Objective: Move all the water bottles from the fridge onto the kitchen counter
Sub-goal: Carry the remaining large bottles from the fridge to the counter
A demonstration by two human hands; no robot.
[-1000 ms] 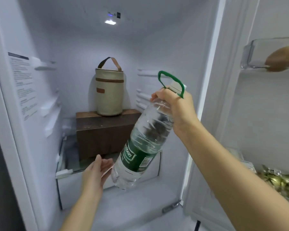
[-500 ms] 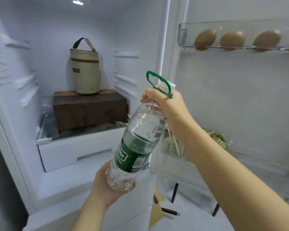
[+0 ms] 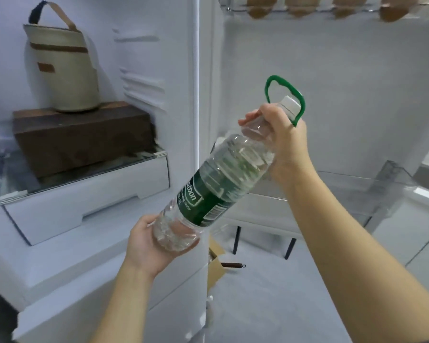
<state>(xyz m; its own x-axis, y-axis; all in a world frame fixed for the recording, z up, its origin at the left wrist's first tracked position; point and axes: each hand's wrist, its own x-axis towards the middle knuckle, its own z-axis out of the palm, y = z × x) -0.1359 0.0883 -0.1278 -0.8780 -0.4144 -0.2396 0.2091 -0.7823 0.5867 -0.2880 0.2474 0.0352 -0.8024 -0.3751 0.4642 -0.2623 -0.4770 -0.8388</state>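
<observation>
The fridge (image 3: 178,58) is standing open on the left, its right front edge running straight down the middle of the view. The door (image 3: 332,95) is swung wide on the right, leaving an open gap above the floor (image 3: 270,293) between it and the fridge. A clear bin (image 3: 386,184) is jutting from the door low on the right, and eggs (image 3: 258,6) are sitting in a rack along its top edge. Inside the fridge, a brown box (image 3: 79,134) is resting on a glass shelf (image 3: 84,174) over a white drawer (image 3: 97,194), and a beige bag (image 3: 60,70) is standing upright on the box, well back from the shelf's front edge.

The bottle (image 3: 223,179) is being held in the air in front of the fridge's right edge, between the compartment and the door, touching neither. Its long axis is running diagonally, base down and to the left, cap (image 3: 289,105) up and to the right toward the door. A green label is wrapping its middle.

The right hand (image 3: 282,134) is gripping the neck, fingers curled round it. The left hand (image 3: 149,246) is cupping the base from below, fingers bent round the bottom. A green loop (image 3: 268,87) is arching over the cap, above the right hand.
</observation>
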